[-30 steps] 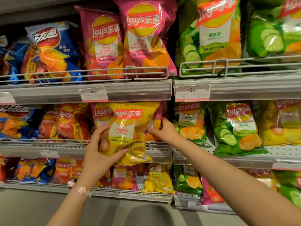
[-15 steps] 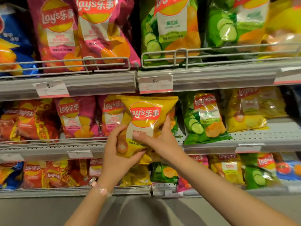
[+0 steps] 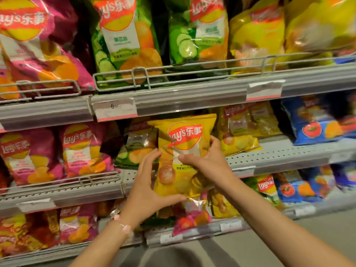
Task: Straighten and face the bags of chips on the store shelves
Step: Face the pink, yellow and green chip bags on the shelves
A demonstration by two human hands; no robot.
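Both hands [image 3: 146, 189] [image 3: 208, 160] grip yellow bag [image 3: 185, 143] before middle shelf [image 3: 279, 155].

Upper shelf [image 3: 192, 97]: green bags [image 3: 123, 41] above the grip.
Middle shelf [image 3: 279, 153]: pink bags [image 3: 81, 149] left of the grip, yellow bags [image 3: 238, 132] right.

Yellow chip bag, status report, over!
Both hands, left and right, grip the yellow chip bag. Bag upright, logo facing out, at middle shelf front. Green cucumber bag close behind-left.
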